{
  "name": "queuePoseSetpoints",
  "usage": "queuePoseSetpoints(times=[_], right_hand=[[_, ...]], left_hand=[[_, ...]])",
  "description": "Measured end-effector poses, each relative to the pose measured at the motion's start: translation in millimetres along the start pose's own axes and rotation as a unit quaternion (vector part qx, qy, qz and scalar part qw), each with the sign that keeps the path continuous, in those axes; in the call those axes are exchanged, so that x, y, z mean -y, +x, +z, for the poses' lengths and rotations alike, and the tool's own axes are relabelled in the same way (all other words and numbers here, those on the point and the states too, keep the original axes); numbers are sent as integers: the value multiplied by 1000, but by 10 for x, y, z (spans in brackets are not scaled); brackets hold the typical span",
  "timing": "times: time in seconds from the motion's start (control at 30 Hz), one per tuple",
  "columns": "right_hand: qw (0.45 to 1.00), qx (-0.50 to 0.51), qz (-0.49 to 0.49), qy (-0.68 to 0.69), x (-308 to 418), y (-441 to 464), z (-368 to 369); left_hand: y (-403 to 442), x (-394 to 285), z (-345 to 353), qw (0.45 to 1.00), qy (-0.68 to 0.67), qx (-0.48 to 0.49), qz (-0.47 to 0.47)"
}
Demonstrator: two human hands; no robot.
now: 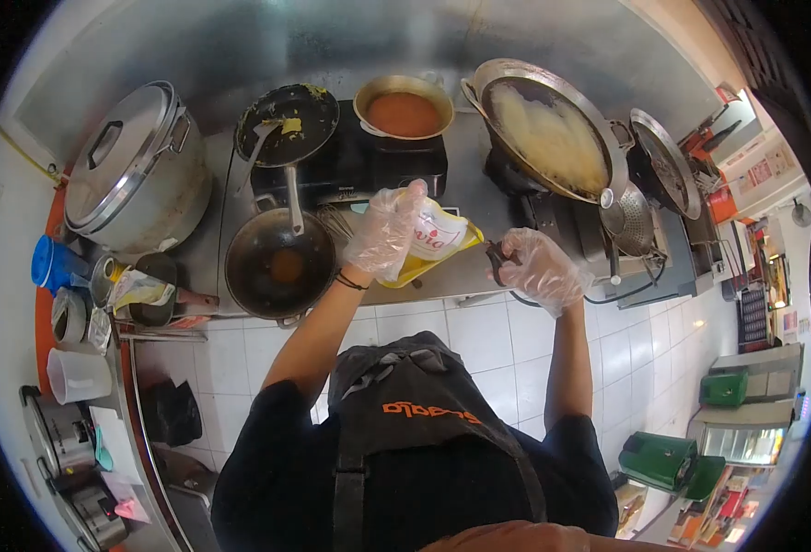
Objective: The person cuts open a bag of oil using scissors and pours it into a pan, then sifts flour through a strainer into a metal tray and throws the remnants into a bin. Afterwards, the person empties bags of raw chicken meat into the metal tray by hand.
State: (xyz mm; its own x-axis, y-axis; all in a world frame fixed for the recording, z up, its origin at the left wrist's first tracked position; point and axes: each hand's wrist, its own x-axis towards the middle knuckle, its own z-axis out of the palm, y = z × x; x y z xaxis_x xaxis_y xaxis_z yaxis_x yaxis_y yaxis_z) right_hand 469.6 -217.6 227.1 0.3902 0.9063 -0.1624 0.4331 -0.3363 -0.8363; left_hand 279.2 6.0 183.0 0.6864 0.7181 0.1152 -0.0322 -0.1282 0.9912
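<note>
My left hand [387, 230], in a clear plastic glove, grips a yellow and white pouch [438, 241] with red lettering by its upper left side. The pouch is tilted over the counter's front edge. My right hand [544, 269], gloved too, is closed around the dark handles of scissors [498, 261], just right of the pouch's corner. The blades are hard to make out. Behind the pouch, a pot of orange-red sauce [404, 114] stands on the black stove [359, 170]. Left of it is a frying pan [288, 124] with yellow scraps and a spatula [260, 143].
A dark wok [281, 262] sits at the counter's front edge, left of my left arm. At right a large wok [548, 129] holds foaming, bubbling oil, with a strainer [634, 221] beside it. A big lidded pot [139, 170] stands far left. White tiles [488, 331] cover the floor.
</note>
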Motion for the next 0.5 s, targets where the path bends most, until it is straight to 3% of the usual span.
queuePoseSetpoints(times=[0.13,0.23,0.33,0.43,0.5], right_hand=[[999,-17,26,9,76,50,112],[991,-26,22,-126,175,56,134],[999,-29,29,33,240,67,254],[995,-46,14,-93,41,124,259],[995,-36,42,-81,-27,148,282]], left_hand=[[76,88,-17,999,-39,32,-20],[106,85,-88,998,-8,54,-22],[125,148,-73,998,-1,57,-26],[136,232,-62,998,-16,51,-41],[70,206,-50,999,6,31,-29]])
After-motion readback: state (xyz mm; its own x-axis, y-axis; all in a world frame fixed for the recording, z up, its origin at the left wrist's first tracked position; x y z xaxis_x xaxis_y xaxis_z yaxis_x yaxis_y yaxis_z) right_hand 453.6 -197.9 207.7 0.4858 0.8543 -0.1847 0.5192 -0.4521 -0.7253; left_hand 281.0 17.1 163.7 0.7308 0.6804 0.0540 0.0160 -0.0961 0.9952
